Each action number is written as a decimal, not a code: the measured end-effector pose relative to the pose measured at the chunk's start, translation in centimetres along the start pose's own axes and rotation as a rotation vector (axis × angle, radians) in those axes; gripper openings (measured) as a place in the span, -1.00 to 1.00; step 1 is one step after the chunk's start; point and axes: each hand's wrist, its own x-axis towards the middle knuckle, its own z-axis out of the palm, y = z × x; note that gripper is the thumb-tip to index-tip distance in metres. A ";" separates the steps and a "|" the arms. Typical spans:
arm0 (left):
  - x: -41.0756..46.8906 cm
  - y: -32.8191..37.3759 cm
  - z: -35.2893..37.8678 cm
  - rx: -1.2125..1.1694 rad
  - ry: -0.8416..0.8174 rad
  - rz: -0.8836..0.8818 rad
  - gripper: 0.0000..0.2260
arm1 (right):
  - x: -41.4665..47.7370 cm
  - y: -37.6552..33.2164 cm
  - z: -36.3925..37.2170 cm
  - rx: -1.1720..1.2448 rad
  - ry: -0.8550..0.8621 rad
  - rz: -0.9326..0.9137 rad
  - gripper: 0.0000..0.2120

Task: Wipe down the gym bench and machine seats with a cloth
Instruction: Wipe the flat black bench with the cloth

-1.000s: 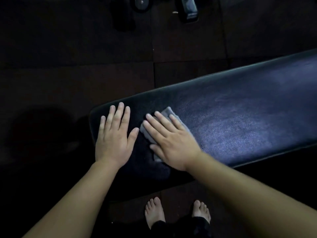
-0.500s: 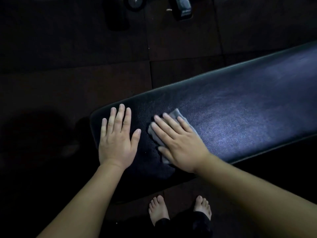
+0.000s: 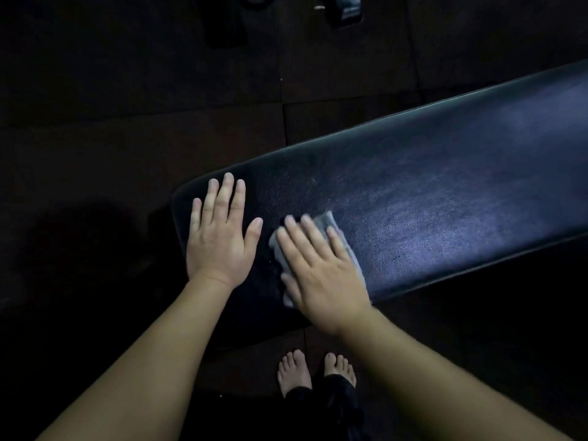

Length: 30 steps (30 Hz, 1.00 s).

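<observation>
Our right hand point(image 3: 321, 275) lies flat, fingers straight and close together, pressing the grey cloth point(image 3: 332, 221) onto the bench pad point(image 3: 445, 202). The cloth sits under the palm and shows past the fingertips at 1 o'clock and by the thumb at 9 o'clock. Our left hand point(image 3: 219, 240), just beside at 9 o'clock, rests flat and spread on the pad's rounded end, holding nothing. The pad runs off toward 2 o'clock above the dark floor point(image 3: 127, 138).

open bench pad point(image 3: 445, 192) right of the cloth point(image 3: 329, 219), left hand point(image 3: 219, 246) flat close on its left
</observation>
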 end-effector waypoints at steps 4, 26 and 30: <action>0.0 -0.1 0.0 -0.003 -0.003 -0.008 -0.39 | -2.7 7.8 -0.8 -0.047 -0.045 -0.064 -0.35; 0.1 0.0 -0.2 0.023 -0.017 -0.008 -0.37 | 1.5 5.9 -0.9 0.032 0.050 0.572 -0.32; 0.0 0.1 -0.2 0.011 -0.014 -0.004 -0.37 | -2.0 -1.5 0.7 0.009 -0.040 0.140 -0.36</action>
